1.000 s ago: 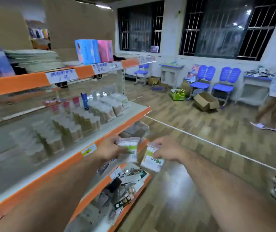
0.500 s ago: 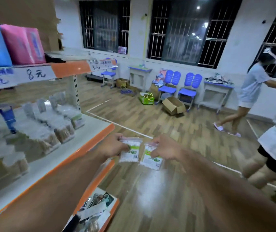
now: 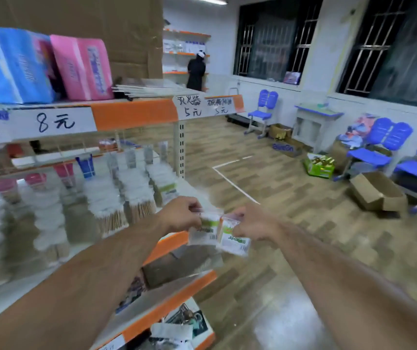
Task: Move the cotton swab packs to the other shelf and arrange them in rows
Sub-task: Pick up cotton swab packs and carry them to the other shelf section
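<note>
On the left, the middle shelf [image 3: 136,251] already carries swab packs [image 3: 136,195] standing in blurred rows. Just beyond its near right corner, the left hand [image 3: 180,214] pinches one cotton swab pack [image 3: 203,229] by its top edge; touching it on the right, a second pack [image 3: 234,239] hangs from the right hand [image 3: 251,224], fingers likewise closed on it. Best carried upright and level — a firm pinch so neither bag slips — then set down one at a time, lined up with a row.

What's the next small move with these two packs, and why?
Probably keep carrying both toward the far shelf. The left hand pinches one cotton swab pack and the right hand pinches another, both held past the end of the near shelf, over open floor, so nothing can be set down yet.
</note>
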Tool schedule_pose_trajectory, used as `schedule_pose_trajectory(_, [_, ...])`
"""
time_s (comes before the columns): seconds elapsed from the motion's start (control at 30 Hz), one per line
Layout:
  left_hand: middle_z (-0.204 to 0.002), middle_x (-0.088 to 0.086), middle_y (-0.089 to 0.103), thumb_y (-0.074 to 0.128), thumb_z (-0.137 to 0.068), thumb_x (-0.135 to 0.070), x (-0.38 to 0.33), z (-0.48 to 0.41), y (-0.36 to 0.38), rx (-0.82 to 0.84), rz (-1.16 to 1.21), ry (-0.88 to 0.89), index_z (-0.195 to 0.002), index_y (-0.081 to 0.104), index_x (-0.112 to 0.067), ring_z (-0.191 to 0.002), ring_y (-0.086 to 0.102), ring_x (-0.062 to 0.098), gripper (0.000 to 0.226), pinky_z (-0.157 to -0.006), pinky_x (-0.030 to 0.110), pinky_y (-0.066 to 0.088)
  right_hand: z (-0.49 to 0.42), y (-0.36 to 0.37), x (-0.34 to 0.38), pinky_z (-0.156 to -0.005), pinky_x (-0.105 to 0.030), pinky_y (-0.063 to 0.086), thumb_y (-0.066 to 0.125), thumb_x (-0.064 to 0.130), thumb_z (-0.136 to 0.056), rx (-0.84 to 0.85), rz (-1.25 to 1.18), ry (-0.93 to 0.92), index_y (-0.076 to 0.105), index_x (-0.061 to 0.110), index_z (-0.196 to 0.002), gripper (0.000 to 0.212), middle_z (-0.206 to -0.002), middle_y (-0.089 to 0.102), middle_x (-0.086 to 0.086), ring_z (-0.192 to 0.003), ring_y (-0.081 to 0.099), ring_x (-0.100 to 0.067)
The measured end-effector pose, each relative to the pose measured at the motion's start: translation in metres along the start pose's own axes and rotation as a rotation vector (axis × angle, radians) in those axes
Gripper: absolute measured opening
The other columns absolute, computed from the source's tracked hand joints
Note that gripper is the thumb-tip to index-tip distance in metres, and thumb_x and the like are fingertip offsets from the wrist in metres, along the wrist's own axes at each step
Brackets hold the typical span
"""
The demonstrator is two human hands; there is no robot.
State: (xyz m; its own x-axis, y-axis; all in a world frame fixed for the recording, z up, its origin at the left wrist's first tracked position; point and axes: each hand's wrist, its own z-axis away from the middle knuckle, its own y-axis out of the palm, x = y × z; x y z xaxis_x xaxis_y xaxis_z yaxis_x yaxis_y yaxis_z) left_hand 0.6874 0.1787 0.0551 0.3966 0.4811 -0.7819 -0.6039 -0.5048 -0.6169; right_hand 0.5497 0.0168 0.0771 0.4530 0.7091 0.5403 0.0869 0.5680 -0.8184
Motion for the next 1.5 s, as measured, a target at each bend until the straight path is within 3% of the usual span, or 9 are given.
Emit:
schedule_pose_trajectory(0.17, [-0.089,-0.008,0.056,0.073,-0.076,-0.006,0.009,-0.013,-0.031,-0.099,-0.188,-0.158,-0.09,0.058,-0.018,-0.078,0.054,0.009,0.023,-0.068,0.027,0.052,-0.062,-0.011,0.018,-0.035,-0.011,0.028,0.068,0.008,-0.075,0.088,0.094,-0.213,0.059,0.028,-0.079,0.022,-0.064,0.048,0.015,-0.046,0.041,0.001])
schedule_pose_trajectory(0.3, [-0.091,-0.006,0.055,0.075,-0.08,-0.012,0.022,-0.023,-0.047,-0.192,-0.204,-0.284,-0.097,0.059,-0.018,-0.077,0.052,0.006,0.023,-0.058,0.019,0.042,-0.099,-0.013,0.033,-0.041,-0.01,0.031,0.069,0.015,-0.08,0.194,0.214,-0.368,0.063,0.028,-0.108,0.031,-0.089,0.057,0.013,-0.068,0.05,-0.004])
schedule_pose_trajectory(0.4, [-0.101,-0.003,0.063,0.078,-0.078,-0.015,0.031,-0.042,-0.051,-0.285,-0.251,-0.302,-0.098,0.066,-0.018,-0.09,0.058,0.014,0.024,-0.071,0.024,0.046,-0.122,-0.013,0.037,-0.052,-0.016,0.041,0.069,0.012,-0.081,0.219,0.179,-0.39,0.065,0.018,-0.123,0.043,-0.113,0.065,0.005,-0.083,0.058,-0.011])
schedule_pose_trajectory(0.53, [-0.098,-0.002,0.067,0.074,-0.077,-0.019,0.037,-0.075,-0.051,-0.402,-0.347,-0.257,-0.099,0.07,-0.018,-0.091,0.062,0.021,0.022,-0.082,0.034,0.055,-0.148,-0.019,0.039,-0.041,-0.012,0.033,0.066,0.012,-0.082,0.213,0.225,-0.362,0.067,0.019,-0.099,0.019,-0.082,0.053,0.013,-0.061,0.05,-0.006])
schedule_pose_trajectory(0.63, [-0.092,-0.003,0.067,0.067,-0.077,-0.015,0.041,-0.096,-0.047,-0.443,-0.441,-0.222,-0.089,0.067,-0.023,-0.087,0.061,0.022,0.015,-0.072,0.031,0.051,-0.165,-0.022,0.035,-0.05,-0.011,0.041,0.068,0.015,-0.08,0.191,0.208,-0.355,0.069,0.021,-0.104,0.025,-0.096,0.058,0.014,-0.075,0.056,-0.005])
schedule_pose_trajectory(0.73, [-0.089,0.0,0.067,0.061,-0.076,-0.013,0.05,-0.113,-0.044,-0.423,-0.587,-0.204,-0.08,0.06,-0.023,-0.086,0.059,0.026,0.011,-0.068,0.029,0.039,-0.172,-0.025,0.03,-0.047,-0.012,0.032,0.068,0.016,-0.079,0.18,0.264,-0.374,0.053,0.025,-0.071,0.019,-0.075,0.048,0.018,-0.071,0.049,-0.009])
schedule_pose_trajectory(0.9, [-0.097,0.001,0.068,0.062,-0.085,-0.018,0.06,-0.131,-0.041,-0.45,-0.813,-0.212,-0.086,0.063,-0.025,-0.094,0.055,0.024,0.008,-0.087,0.035,0.035,-0.193,-0.033,0.02,-0.044,-0.017,0.028,0.066,0.01,-0.076,0.202,0.243,-0.396,0.045,0.018,-0.063,0.026,-0.064,0.045,0.008,-0.06,0.038,-0.014])
schedule_pose_trajectory(1.37, [-0.091,-0.004,0.065,0.062,-0.085,-0.021,0.065,-0.149,-0.032,-0.416,-1.092,-0.329,-0.092,0.064,-0.028,-0.091,0.053,0.018,0.01,-0.086,0.038,0.033,-0.235,-0.036,0.015,-0.049,-0.022,0.029,0.063,0.007,-0.076,0.3,0.242,-0.479,0.042,0.02,-0.063,0.029,-0.067,0.044,0.008,-0.059,0.037,-0.01])
schedule_pose_trajectory(1.5, [-0.088,-0.003,0.063,0.062,-0.084,-0.017,0.068,-0.151,-0.028,-0.444,-1.104,-0.334,-0.094,0.064,-0.026,-0.088,0.052,0.02,0.013,-0.084,0.039,0.032,-0.237,-0.033,0.013,-0.051,-0.023,0.032,0.064,0.007,-0.075,0.306,0.232,-0.493,0.053,0.014,-0.072,0.013,-0.074,0.05,0.005,-0.064,0.041,-0.012])
